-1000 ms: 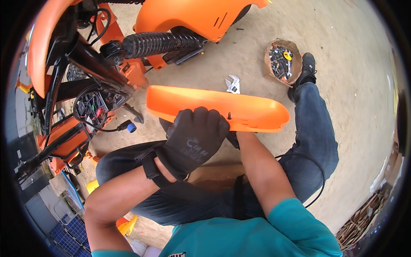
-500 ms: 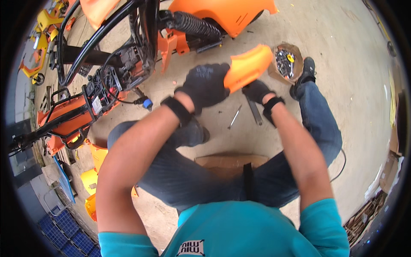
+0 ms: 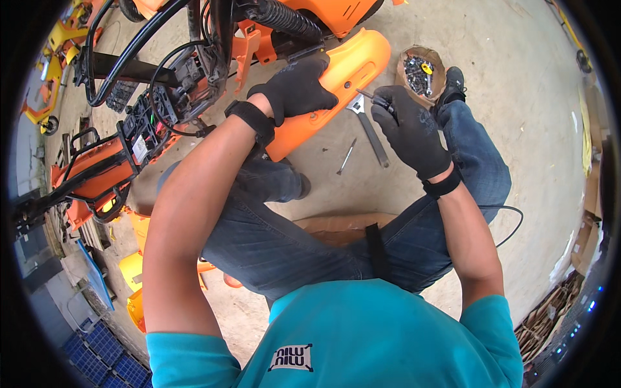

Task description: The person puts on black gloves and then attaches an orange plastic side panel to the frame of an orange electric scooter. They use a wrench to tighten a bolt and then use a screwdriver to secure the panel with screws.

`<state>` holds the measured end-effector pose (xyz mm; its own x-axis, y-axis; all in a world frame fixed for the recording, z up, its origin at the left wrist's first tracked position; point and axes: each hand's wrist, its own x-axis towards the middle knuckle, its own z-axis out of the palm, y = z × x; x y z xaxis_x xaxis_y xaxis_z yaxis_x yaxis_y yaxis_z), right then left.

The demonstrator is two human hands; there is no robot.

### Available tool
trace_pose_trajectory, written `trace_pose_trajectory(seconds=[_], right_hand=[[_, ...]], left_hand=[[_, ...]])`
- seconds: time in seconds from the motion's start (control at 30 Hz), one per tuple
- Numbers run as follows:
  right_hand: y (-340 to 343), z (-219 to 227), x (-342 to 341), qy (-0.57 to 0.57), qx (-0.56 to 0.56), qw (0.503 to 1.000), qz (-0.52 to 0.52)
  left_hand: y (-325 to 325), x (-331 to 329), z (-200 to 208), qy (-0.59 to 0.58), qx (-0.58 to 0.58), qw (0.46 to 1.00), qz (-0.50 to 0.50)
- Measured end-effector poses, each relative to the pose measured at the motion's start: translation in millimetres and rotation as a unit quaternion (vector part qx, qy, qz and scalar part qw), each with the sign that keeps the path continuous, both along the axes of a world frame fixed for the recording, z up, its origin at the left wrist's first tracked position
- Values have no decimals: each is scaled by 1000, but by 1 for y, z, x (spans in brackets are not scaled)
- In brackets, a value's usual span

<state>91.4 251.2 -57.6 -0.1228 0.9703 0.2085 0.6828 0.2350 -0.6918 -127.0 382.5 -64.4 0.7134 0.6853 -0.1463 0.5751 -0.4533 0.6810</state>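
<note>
My gloved left hand [image 3: 295,87] is closed on the side of a long, curved orange plastic panel [image 3: 354,59], thumb on top. Two small dark fasteners or holes show in the panel's face. To the right, my gloved right hand [image 3: 414,129] is closed round a slim, dark metal tool [image 3: 366,94], whose tip points at the panel; most of it is hidden by the fingers. Beneath them on the floor lies an adjustable wrench [image 3: 372,134], its silver jaw partly near the panel's edge. A thin screwdriver-like tool [image 3: 347,155] lies to its left.
An orange vehicle with a bare black frame [image 3: 139,68] stands close on the left, cables and wiring exposed. A round box of small hardware [image 3: 419,79] sits by my right shoe [image 3: 455,84]. Yellow panels [image 3: 132,271] lie at the left; a cardboard piece [image 3: 336,227] is between my legs.
The panel has come nearer and turned lengthwise, showing its fasteners or holes. My right hand has moved from beside the wrench and now holds a slim metal tool up by the panel.
</note>
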Motion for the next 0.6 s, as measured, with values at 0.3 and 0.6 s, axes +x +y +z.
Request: trace_pose_trajectory(seconds=[0.3, 0.6], right_hand=[[11, -20, -10, -36, 26, 999, 4], [14, -24, -16, -66, 43, 997, -4]], left_hand=[[0, 1, -3, 42, 24, 999, 5], [-4, 4, 5, 84, -9, 996, 19]])
